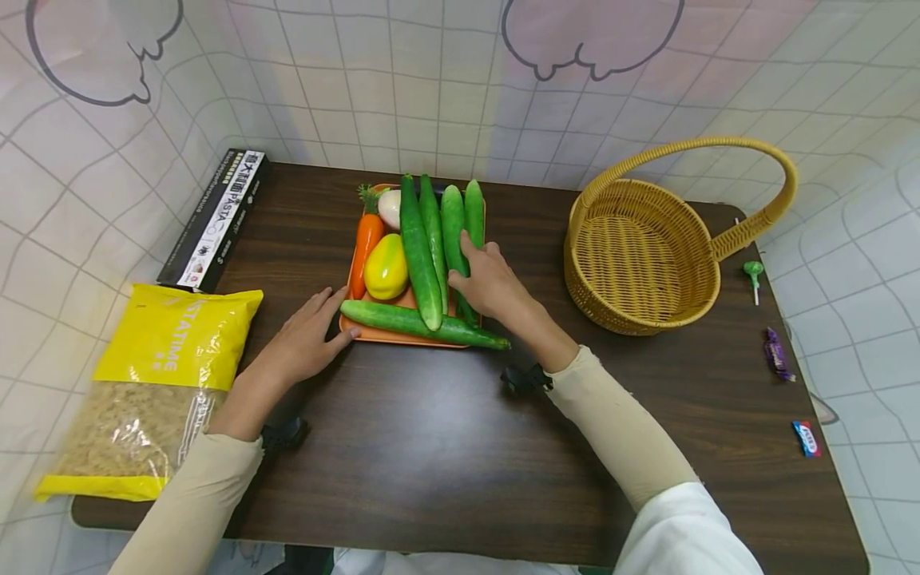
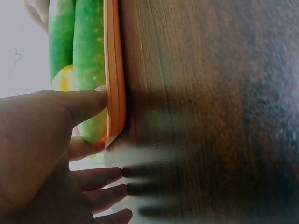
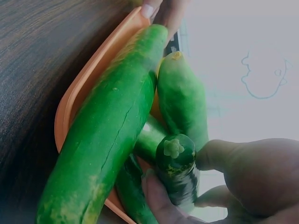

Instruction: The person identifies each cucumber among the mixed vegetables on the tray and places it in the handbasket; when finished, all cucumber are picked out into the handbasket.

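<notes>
An orange tray [image 1: 381, 337] holds several cucumbers, a carrot [image 1: 367, 243], a yellow mango-shaped item [image 1: 386, 268] and a white round vegetable [image 1: 390, 209]. My right hand [image 1: 496, 281] grips one upright-lying cucumber [image 1: 453, 216], thumb and fingers on its sides; its stem end [image 3: 174, 148] faces the right wrist camera. Across the tray's near side lies another cucumber [image 1: 417, 321], its right end past the rim. At the near left corner, my left hand [image 1: 305, 335] touches the tray rim [image 2: 114, 70] with thumb and index finger, the other fingers extended beside it.
On the right stands a wicker basket [image 1: 640, 251] with a tall handle. A green lollipop [image 1: 753, 270], a purple-wrapped sweet [image 1: 776, 354] and a blue-red packet [image 1: 806, 439] lie along the right edge. Leftward are a yellow pasta bag [image 1: 158, 383] and a black pasta box [image 1: 216, 216].
</notes>
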`<action>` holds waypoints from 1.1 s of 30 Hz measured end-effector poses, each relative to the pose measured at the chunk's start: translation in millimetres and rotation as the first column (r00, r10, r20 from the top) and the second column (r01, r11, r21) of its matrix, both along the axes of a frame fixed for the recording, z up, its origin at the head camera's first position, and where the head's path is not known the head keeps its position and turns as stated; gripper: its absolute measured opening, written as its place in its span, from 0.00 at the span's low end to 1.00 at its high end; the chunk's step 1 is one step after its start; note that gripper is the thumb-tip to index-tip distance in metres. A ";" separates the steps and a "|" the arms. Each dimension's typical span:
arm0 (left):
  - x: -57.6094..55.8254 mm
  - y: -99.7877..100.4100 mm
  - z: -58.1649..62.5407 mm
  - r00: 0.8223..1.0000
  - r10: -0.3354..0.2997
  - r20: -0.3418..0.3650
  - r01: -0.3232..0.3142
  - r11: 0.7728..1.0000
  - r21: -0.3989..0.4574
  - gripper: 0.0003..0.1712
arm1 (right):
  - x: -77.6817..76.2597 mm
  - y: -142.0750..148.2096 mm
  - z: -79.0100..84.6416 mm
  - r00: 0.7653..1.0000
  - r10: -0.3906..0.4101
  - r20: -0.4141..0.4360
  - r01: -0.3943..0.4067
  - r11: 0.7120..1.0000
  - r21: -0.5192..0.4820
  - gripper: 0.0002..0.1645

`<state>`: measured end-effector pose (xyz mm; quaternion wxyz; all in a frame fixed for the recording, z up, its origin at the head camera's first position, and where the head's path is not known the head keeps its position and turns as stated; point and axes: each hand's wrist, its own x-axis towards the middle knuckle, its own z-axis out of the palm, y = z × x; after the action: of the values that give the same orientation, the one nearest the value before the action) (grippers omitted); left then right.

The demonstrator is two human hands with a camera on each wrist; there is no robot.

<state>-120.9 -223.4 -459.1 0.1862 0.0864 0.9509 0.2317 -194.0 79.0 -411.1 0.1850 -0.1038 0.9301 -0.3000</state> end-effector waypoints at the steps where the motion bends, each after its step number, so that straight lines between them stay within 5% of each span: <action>1: 0.2 0.1 -0.2 1.000 0.000 -0.002 0.000 1.000 0.000 0.47 | 0.0 0.4 0.1 1.000 0.002 -0.001 -0.002 1.000 -0.001 0.44; 33: 0.6 0.4 -0.7 1.000 -0.010 0.007 0.010 1.000 -0.009 0.47 | 2.0 17.1 3.7 1.000 -0.014 -0.003 0.014 0.999 -0.040 0.43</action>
<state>-120.4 -223.0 -459.8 0.1910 0.0896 0.9508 0.2267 -192.0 96.2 -407.4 0.1793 -0.1013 0.9248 -0.3199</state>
